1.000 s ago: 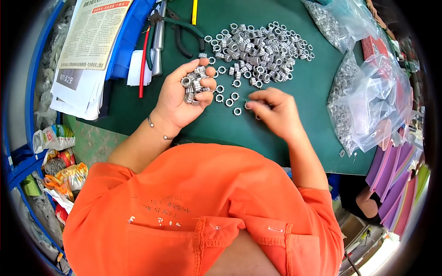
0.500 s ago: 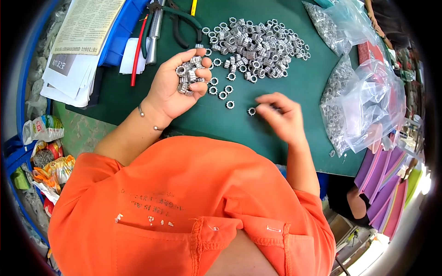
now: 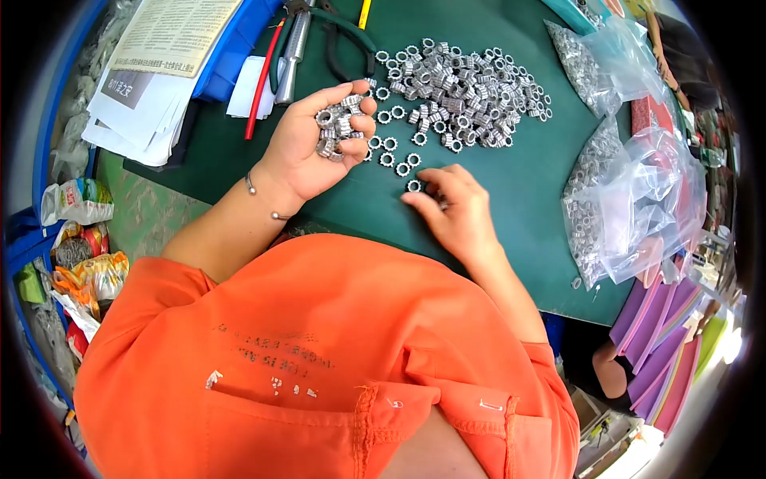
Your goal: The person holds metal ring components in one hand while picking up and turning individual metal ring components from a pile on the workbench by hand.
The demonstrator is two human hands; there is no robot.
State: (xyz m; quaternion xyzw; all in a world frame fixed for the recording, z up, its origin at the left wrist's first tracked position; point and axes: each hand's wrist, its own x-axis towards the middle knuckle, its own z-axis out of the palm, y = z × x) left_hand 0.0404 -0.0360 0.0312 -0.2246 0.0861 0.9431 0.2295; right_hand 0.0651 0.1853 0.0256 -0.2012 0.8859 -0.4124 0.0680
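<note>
Several small toothed metal rings (image 3: 339, 124) lie in the palm of my left hand (image 3: 307, 144), its fingers curled around them. My right hand (image 3: 459, 209) is low over the green table, thumb and fingers bent around something dark, partly hidden. Just at its fingertips a single ring (image 3: 414, 186) lies on the table. A few loose rings (image 3: 389, 144) are scattered between my hands. Beyond them a large heap of the same rings (image 3: 463, 92) covers the table.
Pliers (image 3: 351, 36), a metal rod (image 3: 294, 52) and a red pencil (image 3: 263, 84) lie at the back left, beside papers (image 3: 140, 112) and a blue tray (image 3: 239, 56). Plastic bags of rings (image 3: 586, 199) stand on the right. Another person's arm (image 3: 661, 56) shows at the upper right.
My right hand has moved left, nearer the loose rings, and one more ring lies by them. My left hand still holds its handful. The camera view has shifted slightly.
</note>
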